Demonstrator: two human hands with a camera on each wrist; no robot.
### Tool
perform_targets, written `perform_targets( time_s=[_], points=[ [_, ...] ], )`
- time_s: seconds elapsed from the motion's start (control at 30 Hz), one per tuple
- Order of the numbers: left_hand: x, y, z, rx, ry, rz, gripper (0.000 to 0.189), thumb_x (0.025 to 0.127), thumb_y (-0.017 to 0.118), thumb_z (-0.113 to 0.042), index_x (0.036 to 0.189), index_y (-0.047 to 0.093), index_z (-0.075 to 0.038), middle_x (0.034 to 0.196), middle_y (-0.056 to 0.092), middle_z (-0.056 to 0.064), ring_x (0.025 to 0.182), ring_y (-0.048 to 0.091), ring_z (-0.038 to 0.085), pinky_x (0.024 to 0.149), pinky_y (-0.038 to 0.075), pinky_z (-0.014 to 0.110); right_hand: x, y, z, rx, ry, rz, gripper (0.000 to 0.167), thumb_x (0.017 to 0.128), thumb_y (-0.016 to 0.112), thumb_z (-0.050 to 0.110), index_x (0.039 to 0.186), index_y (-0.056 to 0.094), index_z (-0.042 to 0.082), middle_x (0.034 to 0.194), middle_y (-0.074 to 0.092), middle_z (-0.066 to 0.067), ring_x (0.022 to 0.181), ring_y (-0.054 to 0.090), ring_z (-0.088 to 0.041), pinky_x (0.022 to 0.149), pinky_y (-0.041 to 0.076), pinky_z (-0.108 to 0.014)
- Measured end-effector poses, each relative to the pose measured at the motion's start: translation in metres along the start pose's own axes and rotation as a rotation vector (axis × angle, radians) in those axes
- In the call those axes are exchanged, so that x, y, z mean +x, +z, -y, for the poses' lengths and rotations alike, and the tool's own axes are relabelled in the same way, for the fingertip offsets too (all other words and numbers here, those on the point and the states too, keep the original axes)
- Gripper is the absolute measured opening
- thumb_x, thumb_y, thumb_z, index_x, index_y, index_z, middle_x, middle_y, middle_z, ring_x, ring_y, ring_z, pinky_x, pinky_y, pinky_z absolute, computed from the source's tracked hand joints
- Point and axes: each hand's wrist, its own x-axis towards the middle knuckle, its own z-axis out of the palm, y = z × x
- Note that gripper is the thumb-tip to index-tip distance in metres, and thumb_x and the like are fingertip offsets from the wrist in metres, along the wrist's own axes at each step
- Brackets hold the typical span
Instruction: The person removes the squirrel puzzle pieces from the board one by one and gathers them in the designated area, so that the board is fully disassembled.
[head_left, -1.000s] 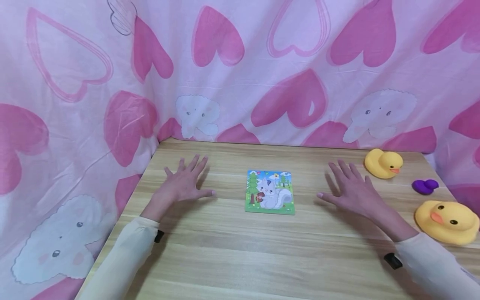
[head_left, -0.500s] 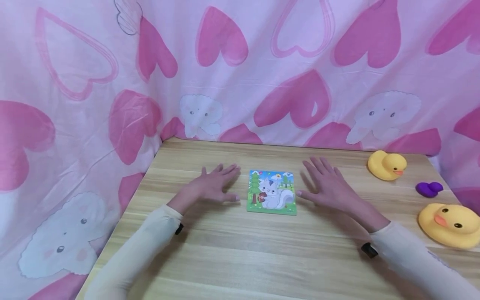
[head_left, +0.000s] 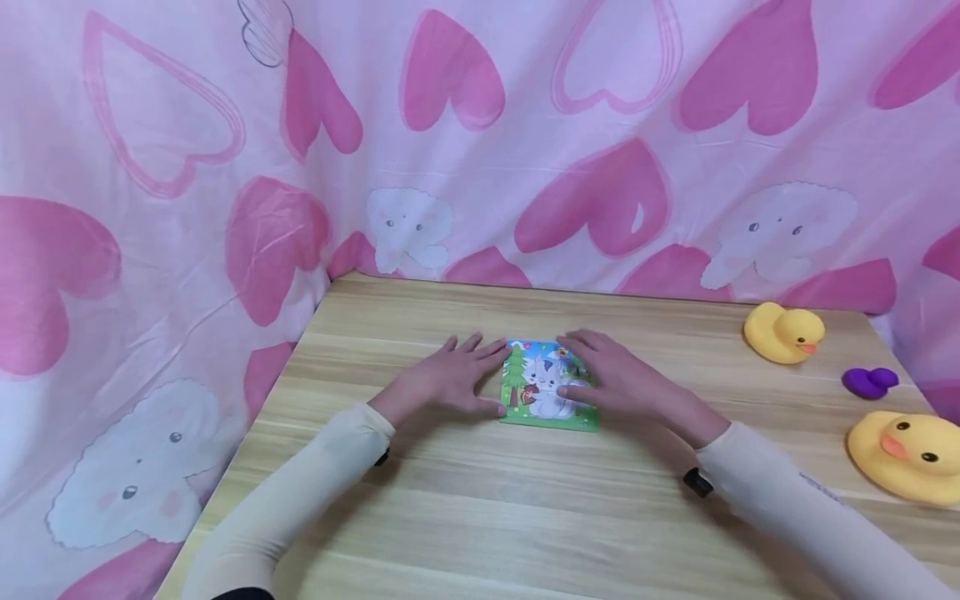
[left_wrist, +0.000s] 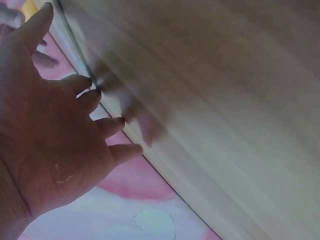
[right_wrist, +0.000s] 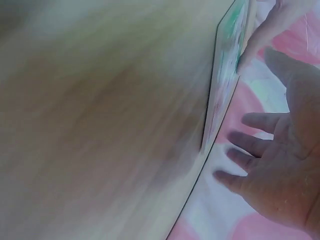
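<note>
A thin square picture board (head_left: 551,412) printed with a grey squirrel and green trees lies flat on the wooden table. From the left, my left hand (head_left: 457,375) reaches to the board's left edge, its fingers and thumb spread apart. My right hand (head_left: 626,375) hovers over the right part of the picture with extended fingers and covers some of it. In the right wrist view the board (right_wrist: 225,75) appears edge-on, and the right hand (right_wrist: 285,150) stays apart from it. The left wrist view shows the left hand (left_wrist: 60,130) with nothing in its palm.
At the right side of the table (head_left: 480,517) stand a yellow rubber duck (head_left: 783,333), a small purple duck (head_left: 870,382) and a larger yellow duck (head_left: 907,458). Pink heart-patterned cloth (head_left: 465,167) hangs behind and to the left of the table.
Both hands have moved inward from either side of the board, the left one up to its left edge and the right one over its right part. The board remains in place on the table.
</note>
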Motion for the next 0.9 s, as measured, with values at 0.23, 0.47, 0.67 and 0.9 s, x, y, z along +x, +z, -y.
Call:
perform_targets(
  time_s=[0.23, 0.47, 0.67, 0.9],
  points=[
    [-0.001, -0.001, -0.003, 0.044, -0.003, 0.004, 0.107, 0.092, 0.057, -0.079, 0.172, 0.008, -0.028, 0.181, 0.009, -0.007, 0.167, 0.009, 0.037, 0.134, 0.013, 0.063, 0.034, 0.003, 0.018, 0.036, -0.007, 0.035, 0.07, 0.091, 0.084, 0.038, 0.151, 0.058, 0.012, 0.142, 0.062, -0.01, 0.129, 0.058, -0.027, 0.111, 0.054, -0.049],
    [0.0, 0.0, -0.004, 0.051, -0.003, 0.0, 0.109, 0.091, 0.056, -0.081, 0.172, 0.007, -0.028, 0.181, 0.01, -0.008, 0.167, 0.01, 0.037, 0.134, 0.015, 0.063, 0.064, 0.01, 0.029, 0.043, 0.016, 0.049, 0.063, 0.086, 0.088, 0.039, 0.139, 0.067, 0.012, 0.137, 0.062, -0.012, 0.124, 0.058, -0.029, 0.11, 0.054, -0.05],
    [0.002, 0.002, -0.004, 0.055, -0.009, -0.002, 0.109, 0.091, 0.055, -0.082, 0.172, 0.005, -0.03, 0.181, 0.008, -0.009, 0.168, 0.009, 0.035, 0.134, 0.014, 0.063, 0.071, 0.009, 0.034, 0.028, 0.039, 0.083, 0.066, 0.082, 0.092, 0.039, 0.135, 0.066, 0.009, 0.132, 0.061, -0.013, 0.12, 0.058, -0.029, 0.109, 0.054, -0.049],
    [0.001, 0.004, -0.002, 0.056, -0.022, 0.01, 0.109, 0.09, 0.054, -0.084, 0.172, 0.002, -0.031, 0.181, 0.004, -0.011, 0.168, 0.005, 0.034, 0.134, 0.012, 0.062, 0.074, 0.01, 0.041, 0.017, 0.085, 0.088, 0.07, 0.077, 0.096, 0.038, 0.134, 0.066, 0.01, 0.128, 0.062, -0.012, 0.113, 0.059, -0.026, 0.105, 0.056, -0.047]
  ],
)
